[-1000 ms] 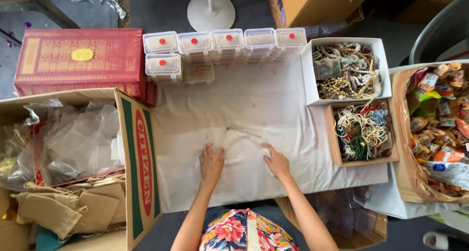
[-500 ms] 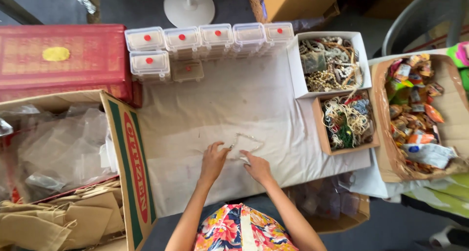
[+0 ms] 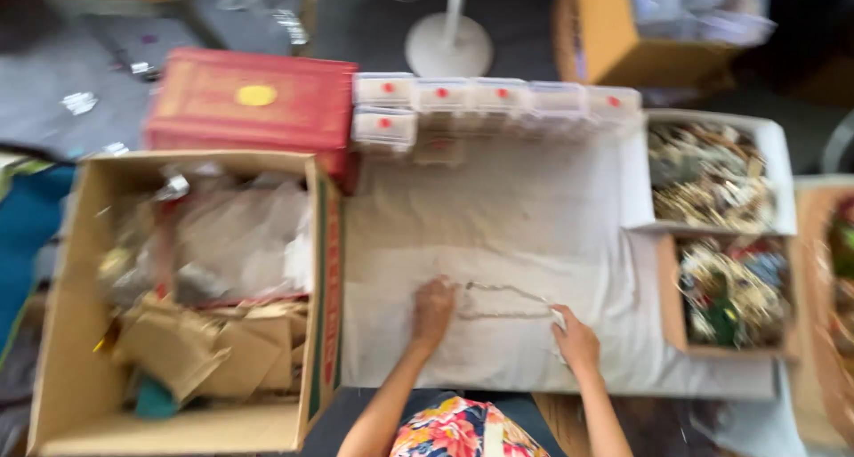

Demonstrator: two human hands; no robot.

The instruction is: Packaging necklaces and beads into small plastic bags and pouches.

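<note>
A white cloth [image 3: 498, 217] covers the table, with a cardboard box [image 3: 178, 421] at its left. A thin chain [image 3: 503, 299] lies stretched on the cloth between both hands. The left hand [image 3: 433, 310] and right hand [image 3: 576, 339] pinch its two ends with curled fingers.

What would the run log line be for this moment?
left hand: on one end of necklace | right hand: at other end | necklace: stretched on white cloth | left: cardboard box | right: jewellery boxes
</note>
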